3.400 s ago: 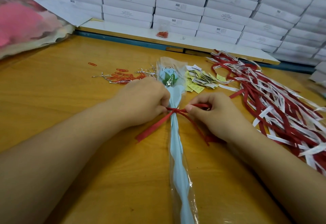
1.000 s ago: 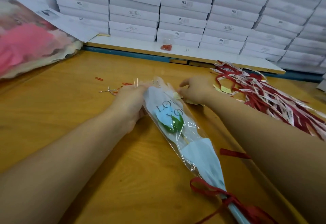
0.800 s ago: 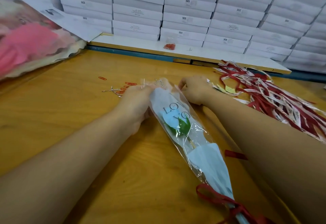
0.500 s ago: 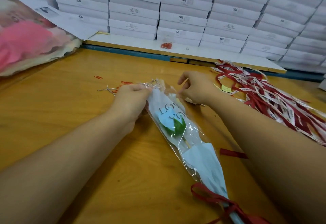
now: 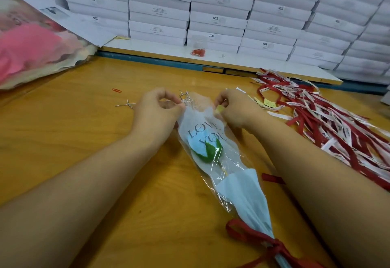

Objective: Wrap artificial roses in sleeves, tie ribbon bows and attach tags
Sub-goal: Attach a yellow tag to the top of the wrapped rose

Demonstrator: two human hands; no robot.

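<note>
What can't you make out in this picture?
All in the head view:
Stem end below the red bow: cut off by the bottom edge.
Print on the yellow tag in the right hand: too small, partly covered by that hand.
What the left hand pinches at the sleeve rim: hidden in its own grip.
Small print on the white boxes: blurred.

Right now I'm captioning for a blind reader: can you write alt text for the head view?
At the open top of a clear sleeve holding a blue rose, the right hand pinches a small yellow tag and the left hand pinches a silver wire tie. A red ribbon bow ties its stem end.
</note>
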